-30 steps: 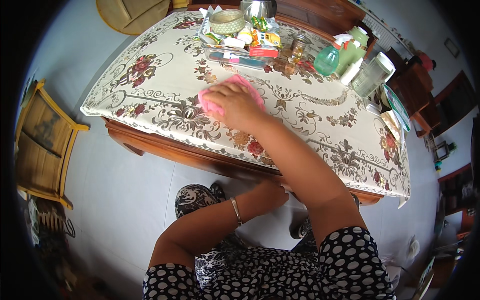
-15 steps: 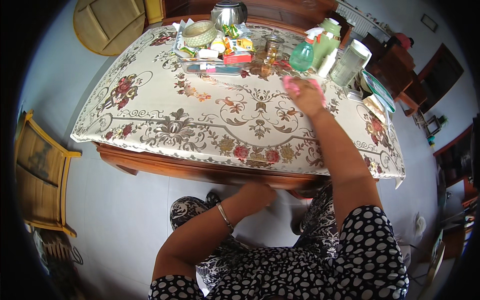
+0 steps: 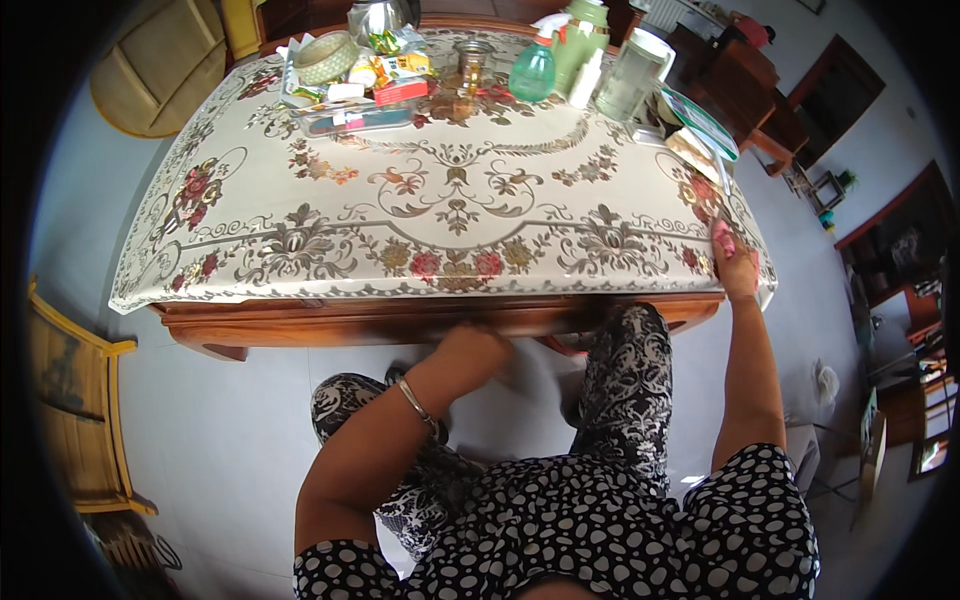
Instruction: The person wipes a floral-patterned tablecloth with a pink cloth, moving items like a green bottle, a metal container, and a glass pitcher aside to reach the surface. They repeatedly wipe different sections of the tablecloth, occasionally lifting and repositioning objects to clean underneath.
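Note:
At the right front corner of the table, my right hand is closed on a pink cloth. The cloth rests against the flowered tablecloth near its right edge. My left hand, below a silver bangle, is held in front of the table's wooden front edge, over my lap. Its fingers are curled out of sight and smeared, so what they do cannot be made out.
At the back stand a clear tray of packets, a glass jar, a green spray bottle, a green flask and a lidded pitcher. A round fan lies at the right. A wooden chair is at the left.
My right hand has swept the pink cloth from beside the spray bottle toward me and right, to the table's near right corner. My left hand stays low by the front edge. The view has shifted.

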`<action>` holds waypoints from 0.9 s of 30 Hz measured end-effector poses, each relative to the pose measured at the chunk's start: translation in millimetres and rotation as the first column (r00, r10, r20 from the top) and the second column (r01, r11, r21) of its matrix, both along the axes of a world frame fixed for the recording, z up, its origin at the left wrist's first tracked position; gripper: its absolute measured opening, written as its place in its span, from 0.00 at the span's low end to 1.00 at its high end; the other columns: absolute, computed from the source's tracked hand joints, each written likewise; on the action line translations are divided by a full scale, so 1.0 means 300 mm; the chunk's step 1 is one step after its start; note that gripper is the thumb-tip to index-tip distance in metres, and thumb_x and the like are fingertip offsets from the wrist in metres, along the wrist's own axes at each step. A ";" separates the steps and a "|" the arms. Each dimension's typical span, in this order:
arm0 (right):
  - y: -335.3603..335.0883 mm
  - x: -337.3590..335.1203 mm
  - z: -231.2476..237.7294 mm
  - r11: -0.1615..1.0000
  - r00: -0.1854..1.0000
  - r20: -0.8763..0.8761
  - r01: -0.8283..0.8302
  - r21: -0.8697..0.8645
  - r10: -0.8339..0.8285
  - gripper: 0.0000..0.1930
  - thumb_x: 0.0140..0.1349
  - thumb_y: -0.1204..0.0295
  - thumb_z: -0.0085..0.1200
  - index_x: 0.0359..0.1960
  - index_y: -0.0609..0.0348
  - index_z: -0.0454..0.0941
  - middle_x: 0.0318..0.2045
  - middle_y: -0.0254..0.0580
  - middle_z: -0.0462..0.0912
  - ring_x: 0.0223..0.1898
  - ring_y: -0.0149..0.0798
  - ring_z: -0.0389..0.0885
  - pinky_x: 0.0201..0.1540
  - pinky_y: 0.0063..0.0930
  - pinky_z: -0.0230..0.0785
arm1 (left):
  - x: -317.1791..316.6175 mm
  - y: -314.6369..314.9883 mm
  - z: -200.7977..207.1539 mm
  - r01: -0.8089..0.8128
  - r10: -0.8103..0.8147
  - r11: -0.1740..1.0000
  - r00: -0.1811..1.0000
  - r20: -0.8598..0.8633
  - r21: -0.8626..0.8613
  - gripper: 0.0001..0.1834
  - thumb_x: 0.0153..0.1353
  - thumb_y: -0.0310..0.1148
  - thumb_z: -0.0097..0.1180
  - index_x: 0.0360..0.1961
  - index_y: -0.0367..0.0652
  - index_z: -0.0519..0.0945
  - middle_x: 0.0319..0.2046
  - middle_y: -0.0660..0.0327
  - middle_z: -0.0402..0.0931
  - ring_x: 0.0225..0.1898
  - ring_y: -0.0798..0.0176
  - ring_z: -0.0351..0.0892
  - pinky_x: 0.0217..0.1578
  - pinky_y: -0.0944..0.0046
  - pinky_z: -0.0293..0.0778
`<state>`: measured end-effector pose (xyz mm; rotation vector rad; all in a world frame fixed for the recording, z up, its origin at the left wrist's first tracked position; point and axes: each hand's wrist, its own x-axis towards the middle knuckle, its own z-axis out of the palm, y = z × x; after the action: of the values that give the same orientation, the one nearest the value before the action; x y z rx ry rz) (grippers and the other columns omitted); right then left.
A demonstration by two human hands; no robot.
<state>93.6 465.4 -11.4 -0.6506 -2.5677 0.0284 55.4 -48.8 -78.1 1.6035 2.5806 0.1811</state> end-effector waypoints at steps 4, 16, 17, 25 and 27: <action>0.154 0.104 0.005 0.998 0.995 -0.080 0.055 0.042 -0.052 0.22 0.62 0.52 0.49 0.45 0.58 0.78 0.43 0.59 0.80 0.44 0.57 0.78 0.49 0.43 0.68 | 0.020 -0.003 0.032 0.026 -0.026 1.000 0.999 0.042 -0.004 0.09 0.52 0.38 0.60 0.33 0.47 0.79 0.33 0.59 0.80 0.41 0.55 0.79 0.43 0.53 0.71; -0.997 -0.322 0.010 0.564 0.526 -0.268 -0.821 0.089 0.807 0.14 0.59 0.71 0.57 0.47 0.57 0.77 0.45 0.47 0.81 0.46 0.46 0.79 0.52 0.35 0.71 | 0.020 0.049 0.048 0.004 0.035 0.985 0.974 0.225 -0.173 0.13 0.54 0.38 0.59 0.38 0.45 0.79 0.40 0.54 0.79 0.47 0.51 0.77 0.49 0.51 0.70; -1.103 -0.346 -0.006 0.487 0.440 -0.297 -0.867 0.105 0.848 0.16 0.57 0.71 0.57 0.48 0.58 0.77 0.47 0.46 0.80 0.49 0.47 0.78 0.55 0.38 0.69 | 0.009 0.058 0.052 0.008 0.055 0.977 0.957 0.285 -0.214 0.15 0.54 0.37 0.59 0.42 0.44 0.79 0.43 0.53 0.78 0.49 0.49 0.76 0.51 0.50 0.69; -1.611 -0.422 0.026 0.147 0.165 -0.161 -0.982 -0.118 0.973 0.23 0.55 0.61 0.56 0.52 0.55 0.72 0.57 0.42 0.70 0.61 0.46 0.65 0.64 0.45 0.54 | -0.055 0.137 -0.005 -0.129 -0.229 0.818 0.821 0.523 0.561 0.28 0.64 0.42 0.52 0.63 0.43 0.64 0.60 0.54 0.65 0.63 0.52 0.62 0.63 0.54 0.55; -1.576 -0.436 0.063 0.188 0.195 -0.078 -0.978 -0.093 0.978 0.24 0.56 0.57 0.55 0.53 0.51 0.73 0.57 0.41 0.70 0.61 0.46 0.65 0.65 0.44 0.53 | -0.071 0.123 -0.065 -0.152 -0.059 0.861 0.918 0.392 0.485 0.27 0.60 0.41 0.56 0.59 0.43 0.69 0.57 0.53 0.69 0.60 0.52 0.66 0.61 0.53 0.59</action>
<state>-37.2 -7.3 7.6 1.1323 -2.4889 0.6253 34.0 -11.8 -97.5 1.4282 2.3571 1.1534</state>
